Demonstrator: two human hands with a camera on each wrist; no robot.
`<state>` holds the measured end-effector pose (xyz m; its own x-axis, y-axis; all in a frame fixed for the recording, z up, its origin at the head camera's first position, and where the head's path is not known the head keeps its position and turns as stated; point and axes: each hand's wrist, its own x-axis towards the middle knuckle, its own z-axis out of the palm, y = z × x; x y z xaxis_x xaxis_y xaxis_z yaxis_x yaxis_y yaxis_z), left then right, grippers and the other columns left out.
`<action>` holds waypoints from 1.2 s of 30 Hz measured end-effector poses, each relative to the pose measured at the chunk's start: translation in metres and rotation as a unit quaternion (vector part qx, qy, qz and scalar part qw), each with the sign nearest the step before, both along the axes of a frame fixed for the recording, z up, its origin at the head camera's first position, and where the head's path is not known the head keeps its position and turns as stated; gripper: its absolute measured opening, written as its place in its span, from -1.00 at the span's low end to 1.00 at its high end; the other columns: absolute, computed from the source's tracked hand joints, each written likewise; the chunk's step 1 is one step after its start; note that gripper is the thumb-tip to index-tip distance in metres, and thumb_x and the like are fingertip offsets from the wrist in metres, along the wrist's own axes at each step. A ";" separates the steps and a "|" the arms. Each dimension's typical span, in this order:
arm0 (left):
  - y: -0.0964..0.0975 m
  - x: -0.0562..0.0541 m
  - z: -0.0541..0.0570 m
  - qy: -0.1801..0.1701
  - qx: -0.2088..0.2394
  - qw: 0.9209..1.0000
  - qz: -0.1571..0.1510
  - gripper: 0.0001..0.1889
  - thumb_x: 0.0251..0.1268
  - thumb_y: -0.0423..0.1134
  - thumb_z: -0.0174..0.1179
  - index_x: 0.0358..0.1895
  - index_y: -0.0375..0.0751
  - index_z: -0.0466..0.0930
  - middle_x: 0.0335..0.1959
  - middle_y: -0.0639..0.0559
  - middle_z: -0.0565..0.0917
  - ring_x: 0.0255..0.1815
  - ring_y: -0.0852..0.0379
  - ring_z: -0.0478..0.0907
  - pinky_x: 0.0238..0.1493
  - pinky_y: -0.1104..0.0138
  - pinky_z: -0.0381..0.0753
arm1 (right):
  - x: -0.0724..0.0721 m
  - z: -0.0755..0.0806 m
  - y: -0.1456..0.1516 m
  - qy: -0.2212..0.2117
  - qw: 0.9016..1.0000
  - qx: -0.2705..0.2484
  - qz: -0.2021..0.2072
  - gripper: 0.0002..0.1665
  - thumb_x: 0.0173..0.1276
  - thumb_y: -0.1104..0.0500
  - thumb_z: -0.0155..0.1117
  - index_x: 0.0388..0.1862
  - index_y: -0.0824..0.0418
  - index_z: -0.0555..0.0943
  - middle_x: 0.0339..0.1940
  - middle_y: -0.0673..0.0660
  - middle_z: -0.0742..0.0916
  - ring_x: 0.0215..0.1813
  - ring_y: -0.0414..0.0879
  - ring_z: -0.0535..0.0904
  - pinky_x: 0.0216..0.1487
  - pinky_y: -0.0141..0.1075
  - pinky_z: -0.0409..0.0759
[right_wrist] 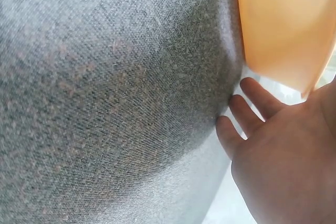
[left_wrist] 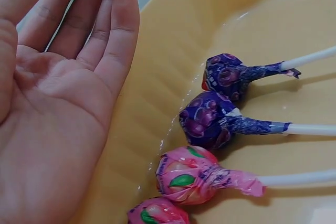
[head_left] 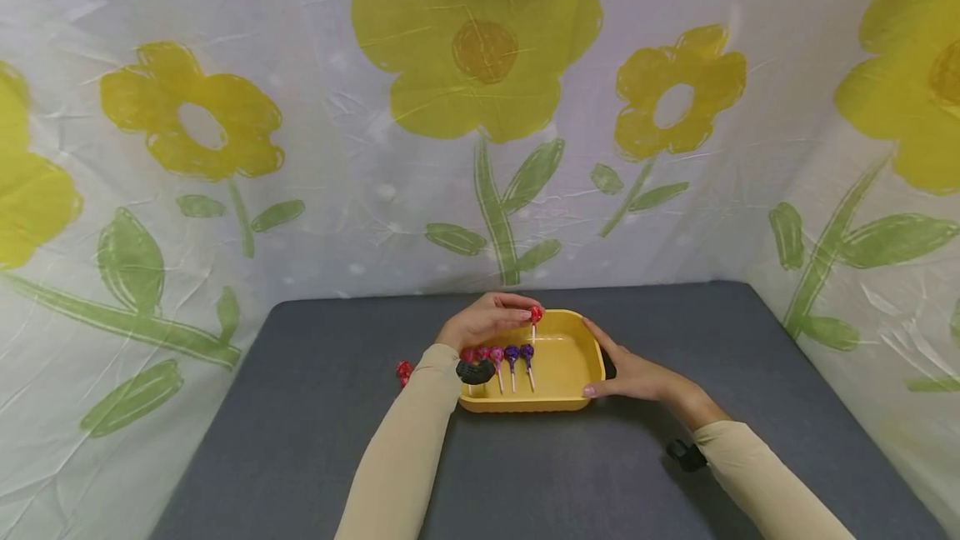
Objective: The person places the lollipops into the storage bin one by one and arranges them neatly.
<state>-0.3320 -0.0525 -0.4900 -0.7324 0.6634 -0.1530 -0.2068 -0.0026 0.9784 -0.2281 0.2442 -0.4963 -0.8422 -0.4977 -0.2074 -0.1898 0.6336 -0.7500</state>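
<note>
I see the left hand [head_left: 483, 323] pinching a red lollipop [head_left: 536, 314] over the far side of the yellow tray [head_left: 564, 363], below centre frame; rightward, the right hand [head_left: 637, 374] touches the tray, fingers spread and straight.

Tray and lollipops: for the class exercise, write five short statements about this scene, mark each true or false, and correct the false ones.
1. The left hand pinches a red lollipop. True.
2. The right hand hangs clear of the tray. False: it touches the tray's right end.
3. A pink lollipop lies beside a purple lollipop in the tray. True.
4. Four purple lollipops lie in the tray. False: two show.
5. Something red lies on the table, left of the tray. True.
</note>
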 end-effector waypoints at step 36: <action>0.016 0.009 -0.009 0.176 -0.146 0.973 -0.043 -0.66 0.29 -0.20 0.33 0.12 -0.12 0.70 0.03 -0.05 0.77 0.00 0.21 0.71 0.10 0.34 0.66 | -0.001 0.001 -0.001 -0.006 1.000 -0.003 -0.002 0.40 0.20 -0.16 0.46 0.64 -0.14 -0.39 0.67 0.27 -0.14 0.65 0.35 -0.16 0.49 0.39 -0.02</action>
